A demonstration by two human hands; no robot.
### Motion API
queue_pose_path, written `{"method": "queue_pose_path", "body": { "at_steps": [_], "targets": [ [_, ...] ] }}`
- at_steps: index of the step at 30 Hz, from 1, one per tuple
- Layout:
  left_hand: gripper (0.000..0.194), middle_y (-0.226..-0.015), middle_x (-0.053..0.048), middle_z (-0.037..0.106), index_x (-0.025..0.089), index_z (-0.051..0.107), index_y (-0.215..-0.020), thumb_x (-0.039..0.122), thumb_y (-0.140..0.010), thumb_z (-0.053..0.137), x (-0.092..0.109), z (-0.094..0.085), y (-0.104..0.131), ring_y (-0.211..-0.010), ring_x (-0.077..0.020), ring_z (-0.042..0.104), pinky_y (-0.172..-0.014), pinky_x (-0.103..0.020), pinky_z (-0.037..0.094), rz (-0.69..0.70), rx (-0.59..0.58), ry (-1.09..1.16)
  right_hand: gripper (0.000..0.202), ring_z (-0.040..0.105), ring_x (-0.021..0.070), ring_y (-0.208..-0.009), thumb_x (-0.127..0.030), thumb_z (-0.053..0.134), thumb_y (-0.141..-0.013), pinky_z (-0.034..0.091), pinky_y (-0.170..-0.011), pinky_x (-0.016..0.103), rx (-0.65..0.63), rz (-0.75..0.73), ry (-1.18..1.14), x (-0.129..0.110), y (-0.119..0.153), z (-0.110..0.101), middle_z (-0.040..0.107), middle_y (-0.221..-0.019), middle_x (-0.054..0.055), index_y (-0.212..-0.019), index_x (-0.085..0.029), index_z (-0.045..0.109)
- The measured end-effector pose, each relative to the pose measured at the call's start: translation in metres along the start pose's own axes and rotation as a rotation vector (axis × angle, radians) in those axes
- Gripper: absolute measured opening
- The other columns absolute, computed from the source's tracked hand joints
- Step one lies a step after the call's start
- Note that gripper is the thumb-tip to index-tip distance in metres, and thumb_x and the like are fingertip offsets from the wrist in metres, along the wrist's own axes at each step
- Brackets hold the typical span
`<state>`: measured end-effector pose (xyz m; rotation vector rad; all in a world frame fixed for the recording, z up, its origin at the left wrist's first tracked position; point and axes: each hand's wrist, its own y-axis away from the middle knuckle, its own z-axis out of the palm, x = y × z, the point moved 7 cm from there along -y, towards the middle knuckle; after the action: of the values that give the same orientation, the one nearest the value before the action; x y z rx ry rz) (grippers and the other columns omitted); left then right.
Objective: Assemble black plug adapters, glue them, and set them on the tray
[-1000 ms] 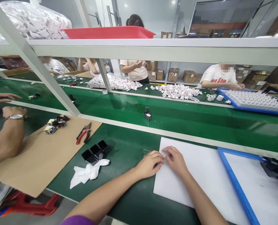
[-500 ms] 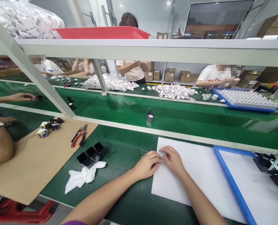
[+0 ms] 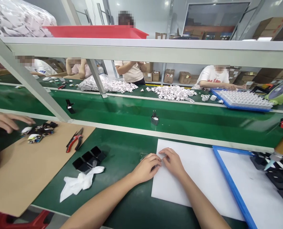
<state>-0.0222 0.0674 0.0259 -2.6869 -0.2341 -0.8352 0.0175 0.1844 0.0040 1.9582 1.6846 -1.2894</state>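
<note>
Meeting knuckle-up: left hand, right hand

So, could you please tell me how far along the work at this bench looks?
Done: nothing finished shows near the hands. In hand: left hand and right hand meet over something small at the white sheet edge; what it is can't be told. Left: black cases sit open and untouched.

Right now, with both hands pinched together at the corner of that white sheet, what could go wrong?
The left hand and right hand meet over a small clear piece at the white sheet's corner; it is barely visible and could slip unnoticed onto the green mat. Sliding the sheet might nudge the blue-framed tray beside it. A left elbow sweep could catch the white cloth and black cups.
</note>
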Motion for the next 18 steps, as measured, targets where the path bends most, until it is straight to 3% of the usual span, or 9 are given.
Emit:
{"method": "queue_pose_path", "body": {
  "at_steps": [3,6,11,14,18],
  "targets": [
    [0.020,-0.107,-0.005,0.064,0.022,0.064,-0.099,0.014,-0.088,0.049,-0.002,-0.002,-0.001,-0.109,-0.0206,0.053,-0.097,-0.037,0.046,0.011,0.005,0.006,0.038,0.056,0.0200,-0.085,-0.001,0.041,-0.070,0.047,-0.076,0.035,0.001,0.004,0.003,0.000,-0.001,0.000,0.065,-0.093,0.005,-0.094,-0.020,0.064],
    [0.021,-0.111,-0.006,0.063,0.022,0.062,-0.103,0.017,-0.088,0.048,-0.013,-0.015,-0.002,-0.110,-0.0208,0.054,-0.096,-0.038,0.046,-0.027,0.082,-0.006,0.038,0.056,0.0197,-0.085,0.000,0.042,-0.070,0.047,-0.076,0.034,0.002,0.012,-0.002,0.001,-0.003,-0.001,0.065,-0.094,0.005,-0.094,-0.020,0.065],
    [0.025,-0.117,-0.008,0.062,0.022,0.059,-0.109,0.031,-0.085,0.055,-0.050,-0.042,-0.009,-0.110,-0.0237,0.057,-0.095,-0.043,0.047,-0.279,0.309,0.073,0.039,0.054,0.0169,-0.076,0.000,0.043,-0.069,0.047,-0.074,0.032,0.013,0.028,-0.031,0.002,-0.006,-0.004,0.065,-0.095,0.003,-0.094,-0.021,0.065],
    [0.042,-0.117,-0.009,0.061,0.020,0.057,-0.114,0.034,-0.076,0.066,-0.062,-0.045,-0.034,-0.108,-0.0263,0.058,-0.094,-0.045,0.048,-0.362,0.349,0.137,0.039,0.054,0.0163,-0.074,-0.001,0.043,-0.068,0.046,-0.075,0.032,0.022,0.030,-0.057,0.002,-0.006,-0.005,0.064,-0.093,0.003,-0.092,-0.021,0.065],
    [0.054,-0.124,-0.012,0.057,0.017,0.054,-0.119,0.032,-0.072,0.075,-0.064,-0.049,-0.095,-0.115,-0.0277,0.054,-0.102,-0.047,0.041,-0.355,0.415,0.167,0.036,0.054,0.0158,-0.072,-0.003,0.043,-0.069,0.047,-0.074,0.031,0.034,0.029,-0.098,0.002,-0.007,-0.006,0.064,-0.093,0.003,-0.091,-0.021,0.065]
  ]
}}
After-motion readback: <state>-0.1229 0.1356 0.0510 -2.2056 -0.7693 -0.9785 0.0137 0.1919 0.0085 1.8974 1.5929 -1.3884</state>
